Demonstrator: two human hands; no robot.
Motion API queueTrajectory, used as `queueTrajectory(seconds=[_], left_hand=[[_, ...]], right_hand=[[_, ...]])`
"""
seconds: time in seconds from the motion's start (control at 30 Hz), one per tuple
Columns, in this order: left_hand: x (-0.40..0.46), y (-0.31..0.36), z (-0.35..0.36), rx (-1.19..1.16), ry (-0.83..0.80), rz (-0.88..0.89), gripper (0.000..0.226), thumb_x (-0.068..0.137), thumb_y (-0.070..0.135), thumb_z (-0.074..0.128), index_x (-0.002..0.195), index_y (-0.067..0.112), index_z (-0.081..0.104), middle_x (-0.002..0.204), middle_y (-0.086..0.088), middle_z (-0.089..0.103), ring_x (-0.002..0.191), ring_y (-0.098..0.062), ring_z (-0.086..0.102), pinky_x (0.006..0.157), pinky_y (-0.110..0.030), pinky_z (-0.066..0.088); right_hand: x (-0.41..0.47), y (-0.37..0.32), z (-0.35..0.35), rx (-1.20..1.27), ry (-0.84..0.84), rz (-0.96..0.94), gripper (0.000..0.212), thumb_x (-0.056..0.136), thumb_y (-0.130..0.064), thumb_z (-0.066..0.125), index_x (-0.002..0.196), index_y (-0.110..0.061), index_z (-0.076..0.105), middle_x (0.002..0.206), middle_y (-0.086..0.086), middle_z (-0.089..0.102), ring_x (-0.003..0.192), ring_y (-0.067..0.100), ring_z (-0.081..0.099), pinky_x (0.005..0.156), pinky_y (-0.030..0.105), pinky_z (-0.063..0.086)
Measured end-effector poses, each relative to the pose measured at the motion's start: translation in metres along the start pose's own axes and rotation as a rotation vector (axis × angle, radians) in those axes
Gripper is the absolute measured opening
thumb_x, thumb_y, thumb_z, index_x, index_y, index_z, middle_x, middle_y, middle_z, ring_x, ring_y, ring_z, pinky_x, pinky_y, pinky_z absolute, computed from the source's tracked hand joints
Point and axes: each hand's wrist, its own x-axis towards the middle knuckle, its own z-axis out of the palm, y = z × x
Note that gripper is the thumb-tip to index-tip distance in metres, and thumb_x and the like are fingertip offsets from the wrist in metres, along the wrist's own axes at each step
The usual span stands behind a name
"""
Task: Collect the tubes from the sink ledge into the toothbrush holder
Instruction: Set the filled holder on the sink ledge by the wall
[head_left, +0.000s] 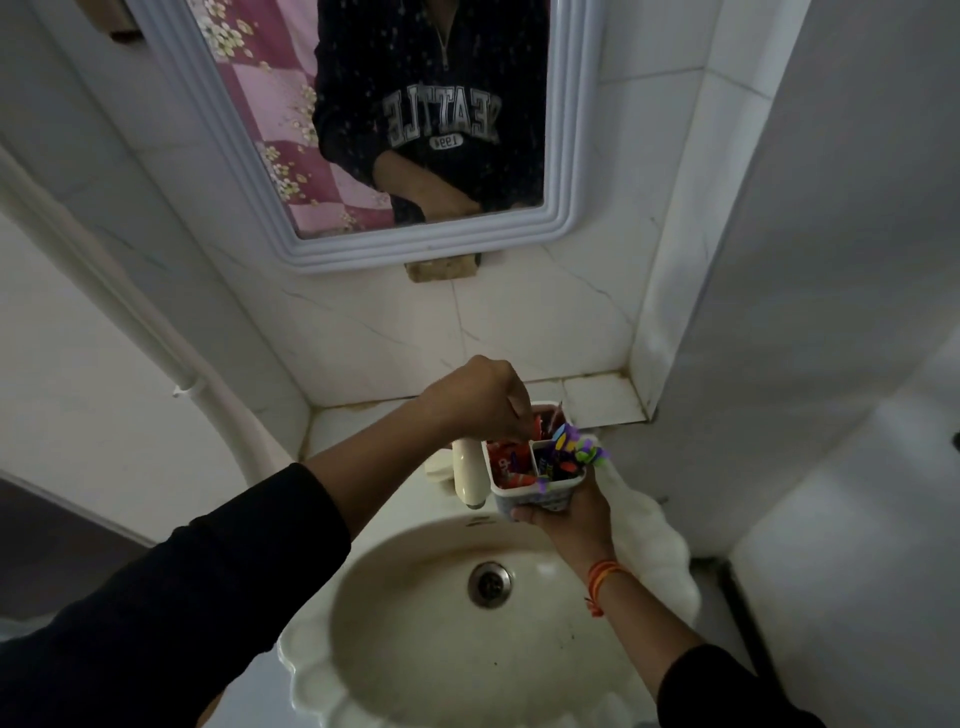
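The toothbrush holder (535, 475), with red tubes (511, 467) in its left compartment, is held above the far rim of the sink (415, 623). The right hand (569, 514) cups its base, fingers wrapped around it. The left hand (480, 397) reaches into the top, fingers pinched narrowly on a tube end. The tap (467, 475) stands just left.

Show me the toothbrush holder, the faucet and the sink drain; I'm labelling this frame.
toothbrush holder (530, 496): head view, on its white front wall.
faucet (469, 470): head view, on its cream spout body.
sink drain (489, 584): head view, on the metal strainer.
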Motion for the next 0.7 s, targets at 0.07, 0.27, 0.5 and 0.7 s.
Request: queueTrajectory(seconds=[0.07,0.27,0.5,0.7], left_hand=[[0.003,-0.005,-0.010,-0.180,0.060,-0.038,0.016,0.086,0.025,0.075,0.098,0.018,0.084,0.095,0.006,0.081,0.087,-0.007,0.075,0.087,-0.027,0.061],[0.045,-0.025,-0.008,-0.222,-0.125,-0.362,0.038,0.101,0.030,0.054,0.115,0.000,0.074,0.111,-0.013,0.078,0.100,-0.026,0.076,0.099,-0.041,0.058],[0.073,-0.023,0.008,-0.059,-0.301,-0.381,0.031,0.099,0.030,0.056,0.099,0.001,0.067,0.094,-0.014,0.077,0.075,-0.025,0.073,0.069,-0.031,0.059],[0.092,-0.013,-0.006,-0.267,-0.122,-0.377,0.028,0.095,0.032,0.062,0.089,0.007,0.072,0.070,-0.004,0.074,0.059,-0.012,0.071,0.069,-0.030,0.062]], right_hand=[[0.000,0.000,-0.001,0.005,-0.006,-0.001,0.080,0.053,-0.010,0.098,0.108,-0.044,0.051,0.106,-0.024,0.065,0.095,-0.022,0.057,0.075,-0.002,0.045],[-0.007,0.005,0.002,-0.007,0.016,-0.035,0.084,0.057,-0.019,0.097,0.123,-0.041,0.051,0.119,-0.017,0.066,0.111,-0.007,0.058,0.082,0.003,0.049],[-0.002,0.013,0.003,-0.024,0.056,-0.011,0.073,0.057,-0.015,0.096,0.110,-0.048,0.058,0.106,-0.031,0.070,0.103,-0.012,0.064,0.086,0.021,0.058],[0.022,-0.005,-0.018,0.014,0.176,-0.026,0.059,0.061,-0.019,0.094,0.109,-0.038,0.065,0.096,-0.025,0.074,0.095,-0.015,0.064,0.079,0.012,0.052]])
